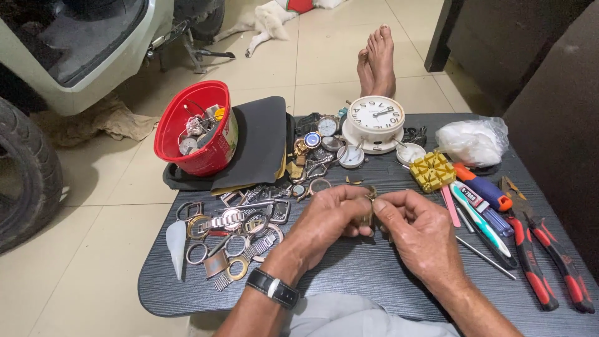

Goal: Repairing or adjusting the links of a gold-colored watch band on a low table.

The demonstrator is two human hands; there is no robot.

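Note:
My left hand (327, 218) and my right hand (419, 232) meet over the middle of a dark wood-grain table (355, 274). Both pinch a small brass-coloured watch part (367, 212) held between the fingertips. A black wristwatch (272, 288) sits on my left wrist. Left of my hands lies a heap of metal watch cases and bands (234, 234). Just beyond my hands lie more watch faces and small parts (315, 159).
A red bucket (196, 128) of parts rests on a black cloth (259, 143) at the back left. A white alarm clock (375, 122), a yellow block (432, 170), a plastic bag (472, 141), screwdrivers (482, 206) and red-handled pliers (549, 262) lie to the right. Bare feet (377, 62), a tyre (25, 181).

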